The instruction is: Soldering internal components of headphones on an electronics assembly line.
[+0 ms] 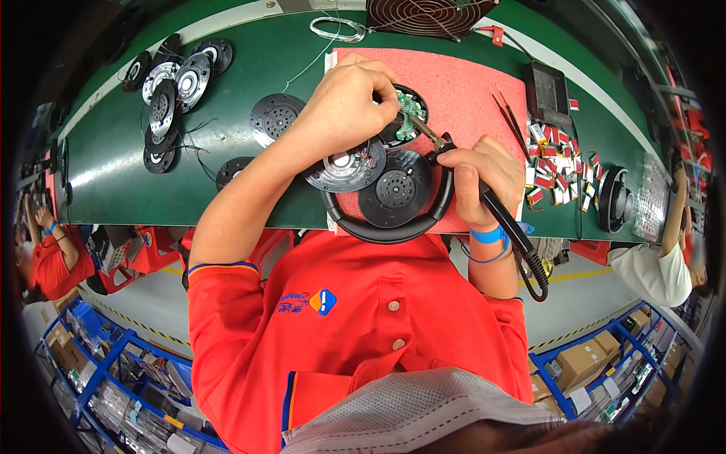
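My right hand (484, 178) grips a soldering iron (430, 133), its tip at the green circuit board (411, 106) inside an open black headphone ear cup. Over the cup's left side is my left hand (352, 102), fingers pinched together; what they hold is too small to make out. The black headband (389, 231) curves toward me on the pink foam mat (473, 83). Within its curve lies a black round speaker plate (395, 189). Partly beneath my left forearm is another round speaker plate (348, 170) with a pale centre.
Several round speaker plates (189, 79) are spread on the green table at left. To the right are tweezers (510, 121), a black tray (546, 91), a heap of small red-and-silver batteries (556, 166) and another headphone (615, 200). A fan (431, 15) and wire coil (337, 30) are at the back.
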The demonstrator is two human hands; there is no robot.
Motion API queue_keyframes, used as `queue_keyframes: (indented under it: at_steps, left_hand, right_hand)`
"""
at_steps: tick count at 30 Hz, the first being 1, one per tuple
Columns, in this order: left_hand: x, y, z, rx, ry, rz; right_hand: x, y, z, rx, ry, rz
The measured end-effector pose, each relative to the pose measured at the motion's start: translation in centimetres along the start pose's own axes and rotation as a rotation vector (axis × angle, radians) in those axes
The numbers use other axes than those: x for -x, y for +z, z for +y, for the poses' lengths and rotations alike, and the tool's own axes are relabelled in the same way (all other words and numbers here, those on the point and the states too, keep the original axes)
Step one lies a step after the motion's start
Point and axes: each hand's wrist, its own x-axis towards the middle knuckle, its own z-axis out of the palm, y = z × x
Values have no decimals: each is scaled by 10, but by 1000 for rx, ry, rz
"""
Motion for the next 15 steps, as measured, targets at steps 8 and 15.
queue_keyframes:
  at_steps: [8,15]
  left_hand:
    - [0,0,1,13,-28,-11]
    - [0,1,-1,7,-11,-1]
  right_hand:
    - [0,-1,-2,13,-4,-34]
    - [-1,-1,-4,26,2,-36]
